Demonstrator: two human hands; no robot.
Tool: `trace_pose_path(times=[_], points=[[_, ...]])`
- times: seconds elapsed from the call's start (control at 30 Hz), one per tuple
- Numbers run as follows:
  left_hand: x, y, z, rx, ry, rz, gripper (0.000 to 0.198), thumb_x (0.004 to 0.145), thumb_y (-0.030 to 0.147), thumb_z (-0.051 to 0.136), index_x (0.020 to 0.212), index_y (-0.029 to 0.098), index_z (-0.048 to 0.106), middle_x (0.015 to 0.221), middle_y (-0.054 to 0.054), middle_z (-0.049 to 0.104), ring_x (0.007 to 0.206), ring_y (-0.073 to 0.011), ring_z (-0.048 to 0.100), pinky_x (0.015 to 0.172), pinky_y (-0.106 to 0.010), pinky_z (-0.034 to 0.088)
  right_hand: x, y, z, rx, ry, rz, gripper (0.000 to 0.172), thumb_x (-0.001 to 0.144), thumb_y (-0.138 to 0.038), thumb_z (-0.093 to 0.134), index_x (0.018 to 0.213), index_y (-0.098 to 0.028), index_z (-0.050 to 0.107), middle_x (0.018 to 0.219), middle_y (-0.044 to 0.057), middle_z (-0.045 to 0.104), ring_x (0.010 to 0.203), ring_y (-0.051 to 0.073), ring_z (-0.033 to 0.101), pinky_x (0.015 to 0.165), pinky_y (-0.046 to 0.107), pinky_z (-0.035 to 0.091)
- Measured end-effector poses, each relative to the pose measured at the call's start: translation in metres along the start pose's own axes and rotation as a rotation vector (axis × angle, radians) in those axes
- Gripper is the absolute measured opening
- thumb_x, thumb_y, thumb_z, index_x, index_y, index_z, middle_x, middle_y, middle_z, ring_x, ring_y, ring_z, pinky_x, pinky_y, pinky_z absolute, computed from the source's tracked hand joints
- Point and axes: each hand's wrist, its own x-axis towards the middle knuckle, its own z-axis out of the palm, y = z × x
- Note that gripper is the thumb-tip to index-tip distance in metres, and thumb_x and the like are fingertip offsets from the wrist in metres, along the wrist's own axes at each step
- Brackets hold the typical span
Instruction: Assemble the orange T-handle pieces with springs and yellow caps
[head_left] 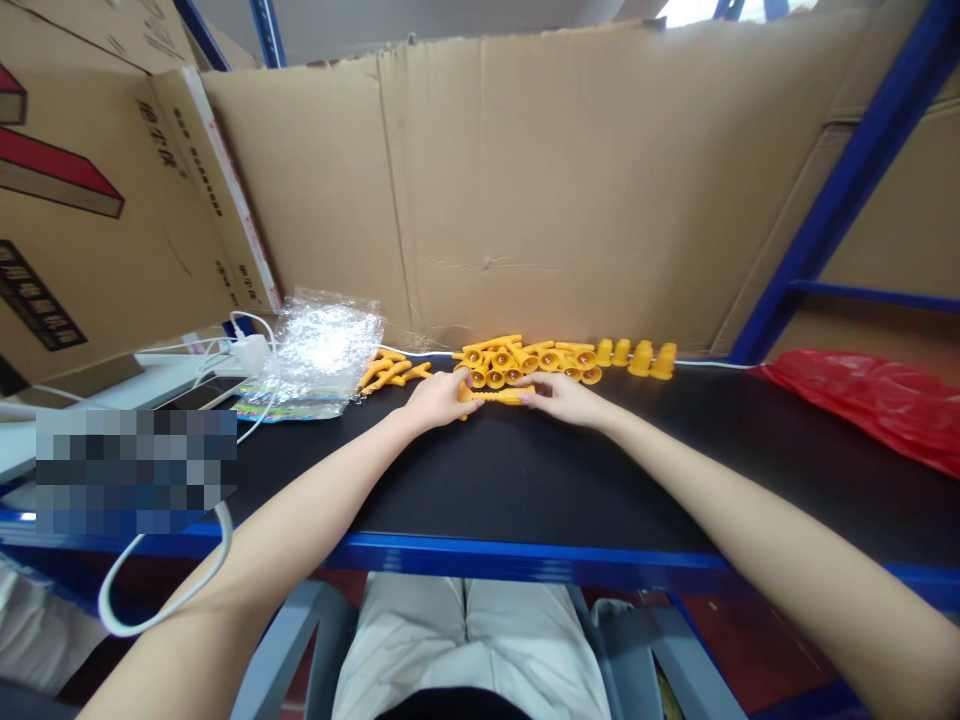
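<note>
Both of my hands meet at a long yellow plastic piece (495,397), which lies level just above or on the black tabletop; I cannot tell which. The piece has a ribbed middle and thicker ends. My left hand (439,397) is closed round its left end, and the fingers hide much of that end. With fingertips pinched, my right hand (566,398) grips the right end. Directly behind them lies a pile of yellow horn-shaped pieces (547,358), their round bells facing me. Several yellow branching pieces (391,370) lie left of my left hand.
Yellow cup-like pieces (642,358) stand at the back right. A red plastic bag (862,390) lies at far right. Clear plastic wrap (326,340) and a white charger (250,350) with cables are at left. Cardboard (562,180) walls the back; a blue edge (525,560) runs along the front.
</note>
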Motion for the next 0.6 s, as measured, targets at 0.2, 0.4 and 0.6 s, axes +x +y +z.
trace_pose_path(times=[0.2, 0.4, 0.6], points=[[0.001, -0.003, 0.0, 0.028, 0.062, 0.031, 0.036, 0.078, 0.05, 0.055, 0.099, 0.021, 0.056, 0.076, -0.003, 0.065, 0.07, -0.0193, 0.061, 0.057, -0.024, 0.039, -0.001, 0.008, -0.007, 0.293, -0.061, 0.089, 0.044, 0.073, -0.028, 0.068, 0.114, -0.018, 0.055, 0.111, 0.011, 0.059, 0.089, 0.018, 0.063, 0.089, 0.038, 0.048], [0.0, -0.004, 0.001, -0.021, 0.119, 0.074, 0.031, 0.078, 0.046, 0.057, 0.096, 0.021, 0.056, 0.073, -0.001, 0.064, 0.067, -0.0172, 0.06, 0.057, -0.023, 0.038, 0.0, 0.012, -0.007, 0.516, -0.061, 0.158, 0.026, 0.077, -0.027, 0.066, 0.097, -0.017, 0.054, 0.087, 0.006, 0.063, 0.079, 0.017, 0.066, 0.086, 0.038, 0.051], [0.0, -0.007, 0.003, -0.022, 0.145, 0.071, 0.031, 0.078, 0.046, 0.058, 0.095, 0.02, 0.056, 0.071, -0.001, 0.064, 0.067, -0.0173, 0.06, 0.057, -0.023, 0.038, 0.001, 0.006, -0.001, 0.54, -0.031, 0.246, 0.021, 0.086, -0.034, 0.057, 0.094, -0.015, 0.054, 0.075, 0.007, 0.066, 0.069, 0.016, 0.067, 0.077, 0.035, 0.054]])
